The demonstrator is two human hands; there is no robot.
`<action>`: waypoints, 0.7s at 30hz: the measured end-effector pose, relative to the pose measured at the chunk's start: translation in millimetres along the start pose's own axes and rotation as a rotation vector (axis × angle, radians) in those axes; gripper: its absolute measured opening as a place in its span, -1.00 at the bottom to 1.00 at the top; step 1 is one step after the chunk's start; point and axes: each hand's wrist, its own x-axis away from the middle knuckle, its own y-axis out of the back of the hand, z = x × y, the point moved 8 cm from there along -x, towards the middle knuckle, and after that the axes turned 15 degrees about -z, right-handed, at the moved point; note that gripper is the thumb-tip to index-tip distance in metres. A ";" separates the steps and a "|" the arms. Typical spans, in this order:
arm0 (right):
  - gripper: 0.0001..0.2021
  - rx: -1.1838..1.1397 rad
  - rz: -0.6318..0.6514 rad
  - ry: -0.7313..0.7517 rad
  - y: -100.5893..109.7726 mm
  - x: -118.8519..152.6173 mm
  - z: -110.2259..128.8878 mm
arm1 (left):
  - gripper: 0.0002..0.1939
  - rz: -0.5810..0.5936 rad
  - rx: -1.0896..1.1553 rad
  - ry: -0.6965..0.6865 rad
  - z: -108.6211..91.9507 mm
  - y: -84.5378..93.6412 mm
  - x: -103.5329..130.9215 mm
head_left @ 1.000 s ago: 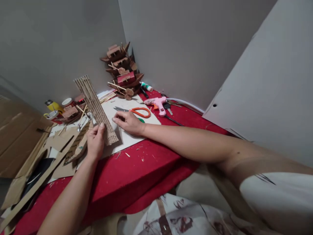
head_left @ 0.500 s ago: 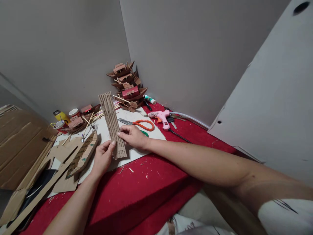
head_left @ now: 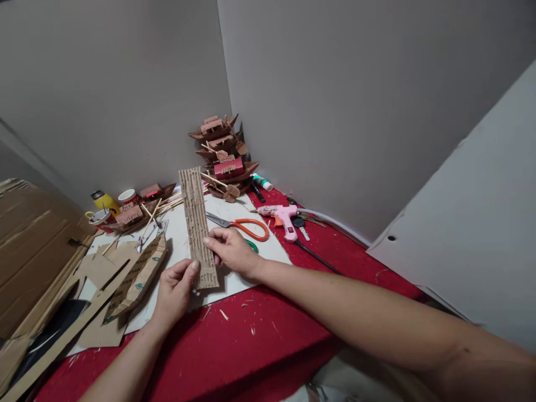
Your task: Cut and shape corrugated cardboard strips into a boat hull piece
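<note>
Between my two hands stands a strip of corrugated cardboard (head_left: 195, 215), tilted slightly, its ridges facing me. My left hand (head_left: 176, 287) pinches its lower left edge, thumb in front and fingers behind. On the right edge, a bit higher, my right hand (head_left: 232, 248) grips it the same way. Scissors with orange handles (head_left: 251, 228) lie just beyond my right hand, and a green-handled tool (head_left: 252, 245) is partly hidden by that hand. Left of my left hand rests a cardboard boat hull (head_left: 140, 282).
A pink glue gun (head_left: 285, 215) with its cord lies at right on the red cloth (head_left: 251, 357). Finished model boats (head_left: 228, 167) are stacked in the corner. Cups (head_left: 103, 218), a yellow bottle (head_left: 104, 201) and cardboard sheets (head_left: 46, 251) occupy the left side.
The view has shifted a little, so most things sit slightly lower and further right. Both hands keep hold of the cardboard strip, which now stands a bit more upright.
</note>
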 end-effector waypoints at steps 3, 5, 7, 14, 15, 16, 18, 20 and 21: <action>-0.71 -0.015 0.018 -0.027 -2.0 -0.1 -1.6 | -0.68 -0.016 -0.004 -0.014 0.0 1.6 1.8; -0.70 -0.018 0.029 -0.040 -3.1 0.7 -2.1 | -0.68 -0.027 -0.001 -0.018 0.1 2.5 3.0; -0.69 -0.014 0.034 -0.049 -3.5 1.7 -2.8 | -0.69 -0.023 0.011 -0.005 1.2 2.0 4.3; -0.73 0.017 0.040 -0.067 -2.2 1.9 -7.1 | -0.67 -0.006 0.091 0.113 9.6 0.5 2.6; -0.74 0.020 0.036 -0.066 -1.7 1.5 -7.3 | -0.67 -0.012 0.108 0.127 11.1 1.0 1.4; -0.74 0.024 0.032 -0.064 -1.2 1.2 -7.5 | -0.67 -0.021 0.129 0.140 12.7 1.7 0.0; -0.76 0.030 0.036 -0.063 -1.8 1.6 -7.9 | -0.67 -0.046 0.178 0.165 15.9 3.8 -3.2; -0.77 0.037 0.066 -0.073 -5.1 4.3 -8.8 | -0.67 -0.079 0.232 0.185 18.2 6.6 -6.5; -0.78 0.041 0.092 -0.082 -7.8 6.6 -9.6 | -0.68 -0.098 0.258 0.190 18.8 8.3 -8.2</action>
